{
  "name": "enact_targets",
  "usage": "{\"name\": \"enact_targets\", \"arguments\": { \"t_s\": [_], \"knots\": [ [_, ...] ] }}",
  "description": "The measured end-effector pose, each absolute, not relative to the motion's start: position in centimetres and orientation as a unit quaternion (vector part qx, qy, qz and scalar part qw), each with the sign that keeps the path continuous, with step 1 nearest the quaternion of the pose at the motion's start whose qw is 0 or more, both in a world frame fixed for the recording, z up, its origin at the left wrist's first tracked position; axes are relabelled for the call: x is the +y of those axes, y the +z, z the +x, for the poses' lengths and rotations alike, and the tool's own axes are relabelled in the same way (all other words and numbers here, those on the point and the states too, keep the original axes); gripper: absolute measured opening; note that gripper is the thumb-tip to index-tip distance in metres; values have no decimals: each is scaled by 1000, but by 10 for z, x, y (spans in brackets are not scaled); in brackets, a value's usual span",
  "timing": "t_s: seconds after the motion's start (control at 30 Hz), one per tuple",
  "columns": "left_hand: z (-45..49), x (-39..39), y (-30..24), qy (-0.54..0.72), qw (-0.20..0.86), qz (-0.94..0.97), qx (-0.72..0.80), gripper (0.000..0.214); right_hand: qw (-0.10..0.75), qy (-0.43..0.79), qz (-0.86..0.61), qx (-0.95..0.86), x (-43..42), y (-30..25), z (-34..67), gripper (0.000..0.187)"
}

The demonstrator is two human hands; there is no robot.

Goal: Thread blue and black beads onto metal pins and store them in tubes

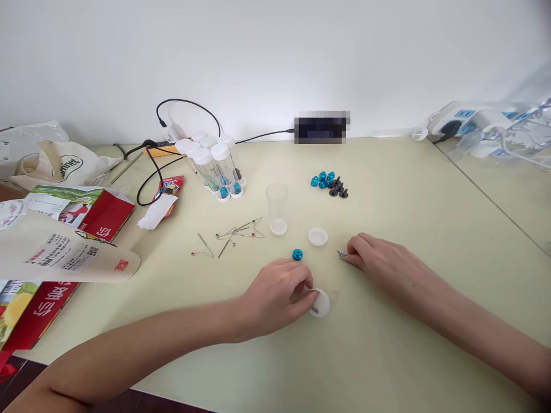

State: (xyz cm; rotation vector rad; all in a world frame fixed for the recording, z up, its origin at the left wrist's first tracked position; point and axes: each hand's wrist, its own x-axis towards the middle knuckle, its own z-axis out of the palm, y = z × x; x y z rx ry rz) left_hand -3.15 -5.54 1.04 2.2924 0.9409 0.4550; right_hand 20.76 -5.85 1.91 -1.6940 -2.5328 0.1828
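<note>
Here, the left hand (275, 295) reaches in from the left, its thumb dipping into a shallow white cap (323, 304) at the near middle of the pale green table (387, 355); small metal balls (315, 310) lie in that cap beside the thumb, and whether the fingers have pinched any cannot be told. To the right, the right hand (375, 253) rests low over the table, thumb and fingers closed on a slim metal piece (341, 254) whose end sticks out leftward. Just beyond the left hand sits a round blue metal part (297, 254), and farther right of it lies a second white cap (318, 236). A clear tube (276, 199) with a white base stands upright beyond these. To its left, thin metal rods with wires (236, 232) are scattered, some crossing. Farther off, right of the tube, blue metal parts (322, 180) touch a pile of black flanged parts (338, 188); on the far left, white-capped clear tubes (215, 166) stand clustered, blue pieces visible inside the nearer ones.
</note>
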Motion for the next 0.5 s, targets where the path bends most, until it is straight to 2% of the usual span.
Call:
{"name": "enact_targets", "arguments": {
  "t_s": [0.1, 0.2, 0.3, 0.4, 0.5],
  "knots": [
    [-33, -55, 13, 170, 306, 861, 368, 12, 39, 63, -554, -829, -58, 19, 209, 28],
    [-34, -56, 12, 193, 287, 876, 336, 34, 37, 77, -555, -827, -57, 19, 210, 27],
    [-34, -57, 8, 203, 217, 909, 291, 52, 45, 113, -554, -824, -58, 19, 209, 23],
    [-34, -59, 4, 192, 170, 925, 282, 35, 48, 133, -540, -830, -61, 18, 209, 18],
    [-34, -59, 3, 198, 170, 924, 280, 20, 43, 84, -516, -851, -64, 17, 207, 20]
  ]
}}
